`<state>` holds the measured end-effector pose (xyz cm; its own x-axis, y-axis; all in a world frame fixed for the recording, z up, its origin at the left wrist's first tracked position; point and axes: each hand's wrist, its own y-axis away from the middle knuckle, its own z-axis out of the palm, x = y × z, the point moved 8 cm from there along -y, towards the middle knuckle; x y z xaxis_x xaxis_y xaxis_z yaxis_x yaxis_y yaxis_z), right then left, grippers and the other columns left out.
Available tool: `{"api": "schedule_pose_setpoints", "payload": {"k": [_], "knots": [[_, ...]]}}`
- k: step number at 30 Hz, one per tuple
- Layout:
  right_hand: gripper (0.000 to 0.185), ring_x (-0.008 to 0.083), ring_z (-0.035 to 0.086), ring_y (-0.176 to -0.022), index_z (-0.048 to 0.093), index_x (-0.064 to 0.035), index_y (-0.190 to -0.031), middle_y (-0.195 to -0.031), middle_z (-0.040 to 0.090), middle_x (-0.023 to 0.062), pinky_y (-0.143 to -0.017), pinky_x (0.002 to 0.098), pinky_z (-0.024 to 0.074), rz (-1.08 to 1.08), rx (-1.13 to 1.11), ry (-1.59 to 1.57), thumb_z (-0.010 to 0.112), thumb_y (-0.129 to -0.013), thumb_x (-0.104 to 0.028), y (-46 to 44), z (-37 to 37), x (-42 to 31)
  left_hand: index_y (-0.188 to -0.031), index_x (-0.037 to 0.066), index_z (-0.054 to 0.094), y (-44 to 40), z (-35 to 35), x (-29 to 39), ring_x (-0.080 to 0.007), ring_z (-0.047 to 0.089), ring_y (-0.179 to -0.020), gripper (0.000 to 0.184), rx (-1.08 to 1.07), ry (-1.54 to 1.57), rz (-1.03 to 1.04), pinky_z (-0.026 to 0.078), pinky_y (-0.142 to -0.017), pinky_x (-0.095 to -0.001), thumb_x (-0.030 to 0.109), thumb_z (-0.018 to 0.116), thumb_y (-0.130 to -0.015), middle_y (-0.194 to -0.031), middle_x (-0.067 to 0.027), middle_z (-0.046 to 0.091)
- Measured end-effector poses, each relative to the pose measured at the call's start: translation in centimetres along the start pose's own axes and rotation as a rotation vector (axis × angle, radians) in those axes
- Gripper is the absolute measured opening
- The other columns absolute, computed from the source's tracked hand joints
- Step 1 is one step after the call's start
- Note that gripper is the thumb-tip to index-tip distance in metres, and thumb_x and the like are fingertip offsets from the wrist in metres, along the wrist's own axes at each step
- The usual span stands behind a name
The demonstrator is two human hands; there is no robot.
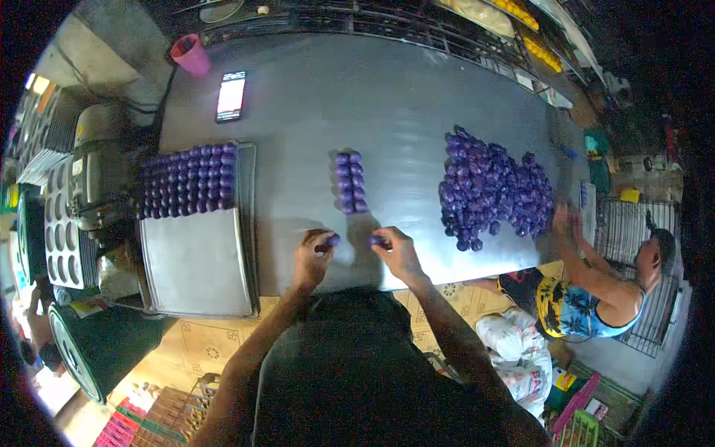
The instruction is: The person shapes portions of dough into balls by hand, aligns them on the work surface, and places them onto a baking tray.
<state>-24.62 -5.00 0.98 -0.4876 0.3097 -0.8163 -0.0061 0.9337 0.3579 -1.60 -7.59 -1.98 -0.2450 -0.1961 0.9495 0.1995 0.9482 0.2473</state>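
Note:
In the head view, my left hand [313,257] pinches a purple dough ball [332,240] above the near edge of the metal table [402,97]. My right hand [397,255] holds another purple ball [378,241] between thumb and fingers. Just beyond both hands, two short columns of purple dough balls [351,182] stand side by side. To the left, a metal baking tray [192,261] carries tight rows of round purple balls [190,179] on its far half; its near half is bare metal. On the right lies a large heap of rougher purple dough pieces [484,186].
A phone [231,97] with a lit screen and a pink cup [191,54] are at the far left. Another person [596,290] works beside the heap at right. White sacks [518,350] stand on the floor; a dark green bin [104,350] is lower left.

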Motion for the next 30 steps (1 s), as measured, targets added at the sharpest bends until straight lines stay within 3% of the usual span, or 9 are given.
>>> {"api": "schedule_pose_setpoints", "payload": {"k": [4, 7, 12, 16, 18, 20, 23, 27, 30], "knots": [[0.039, 0.0386, 0.070, -0.095, 0.064, -0.0060, -0.128, -0.119, 0.067, 0.0198, -0.082, 0.0405, 0.0598, -0.103, -0.041, 0.220, 0.073, -0.090, -0.008, 0.3, 2.7, -0.4, -0.123, 0.006, 0.070, 1.8, 2.4, 0.3, -0.0312, 0.073, -0.098, 0.042, 0.064, -0.128, 0.059, 0.059, -0.087, -0.0367, 0.001, 0.073, -0.082, -0.119, -0.0180, 0.070], [0.038, 0.0375, 0.069, -0.092, 0.065, -0.0051, -0.125, -0.112, 0.066, 0.0205, -0.079, 0.0397, 0.0574, -0.401, 0.064, 0.311, 0.073, -0.087, -0.007, -3.9, 2.4, -0.7, -0.119, 0.004, 0.072, -1.7, 4.2, 1.1, -0.0288, 0.073, -0.095, 0.038, 0.257, -0.208, 0.136, 0.059, -0.083, -0.0366, -0.002, 0.072, -0.081, -0.111, -0.0170, 0.072], [0.024, 0.0332, 0.068, -0.094, 0.071, 0.0007, -0.109, -0.107, 0.065, 0.0152, -0.083, 0.0383, 0.0574, -0.456, -0.096, 0.283, 0.075, -0.085, 0.000, -6.5, 1.8, -0.6, -0.119, 0.000, 0.066, -1.0, 5.1, 4.0, -0.0339, 0.073, -0.092, 0.035, 0.417, -0.303, 0.019, 0.059, -0.076, -0.0392, 0.001, 0.074, -0.086, -0.111, -0.0152, 0.067], [0.041, 0.0345, 0.066, -0.098, 0.067, -0.0033, -0.121, -0.107, 0.063, 0.0137, -0.087, 0.0388, 0.0562, -0.583, -0.245, 0.041, 0.075, -0.082, 0.003, -8.0, -3.0, -4.1, -0.137, 0.000, 0.052, 0.2, 6.8, 4.0, -0.0422, 0.067, -0.101, 0.059, 0.570, 0.117, -0.185, 0.056, -0.086, -0.0441, 0.008, 0.078, -0.085, -0.126, -0.0195, 0.055], [0.067, 0.0336, 0.063, -0.110, 0.058, -0.0099, -0.139, -0.120, 0.060, 0.0130, -0.092, 0.0410, 0.0555, -0.537, -0.248, 0.229, 0.078, -0.077, 0.003, -12.6, -5.2, -4.7, -0.145, 0.000, 0.042, -0.1, 7.7, 3.5, -0.0438, 0.061, -0.111, 0.076, 0.610, -0.187, -0.231, 0.053, -0.094, -0.0481, 0.015, 0.083, -0.082, -0.132, -0.0214, 0.047], [0.076, 0.0344, 0.059, -0.118, 0.050, -0.0165, -0.148, -0.134, 0.053, 0.0153, -0.095, 0.0431, 0.0555, -0.618, -0.281, 0.515, 0.077, -0.079, 0.000, -16.7, -5.2, -8.3, -0.149, 0.000, 0.037, -0.4, 8.8, 4.0, -0.0446, 0.057, -0.115, 0.085, 0.638, -0.340, -0.270, 0.051, -0.098, -0.0502, 0.018, 0.085, -0.081, -0.135, -0.0224, 0.043], [0.064, 0.0395, 0.054, -0.123, 0.056, -0.0182, -0.143, -0.139, 0.049, 0.0182, -0.099, 0.0449, 0.0551, -0.936, -0.273, 0.867, 0.074, -0.082, -0.005, -20.8, -1.8, -9.2, -0.152, 0.004, 0.034, -2.0, 9.0, 4.0, -0.0442, 0.048, -0.125, 0.096, 0.763, -0.259, -0.510, 0.047, -0.105, -0.0532, 0.023, 0.089, -0.075, -0.139, -0.0233, 0.041], [0.056, 0.0456, 0.054, -0.122, 0.061, -0.0205, -0.137, -0.137, 0.050, 0.0198, -0.098, 0.0479, 0.0560, -1.090, -0.592, 1.012, 0.071, -0.084, -0.006, -20.0, 2.4, -10.8, -0.146, 0.015, 0.045, -3.5, 9.1, 5.0, -0.0468, 0.051, -0.120, 0.083, 0.853, -0.278, -0.697, 0.048, -0.101, -0.0524, 0.017, 0.086, -0.074, -0.139, -0.0262, 0.042], [0.053, 0.0466, 0.054, -0.121, 0.063, -0.0208, -0.133, -0.136, 0.050, 0.0193, -0.095, 0.0494, 0.0571, -1.146, -0.663, 0.918, 0.071, -0.083, -0.006, -19.4, 3.8, -9.8, -0.146, 0.021, 0.045, -4.3, 9.6, 4.5, -0.0510, 0.047, -0.124, 0.084, 0.891, -0.244, -0.799, 0.047, -0.103, -0.0562, 0.021, 0.088, -0.073, -0.142, -0.0269, 0.040]]}}
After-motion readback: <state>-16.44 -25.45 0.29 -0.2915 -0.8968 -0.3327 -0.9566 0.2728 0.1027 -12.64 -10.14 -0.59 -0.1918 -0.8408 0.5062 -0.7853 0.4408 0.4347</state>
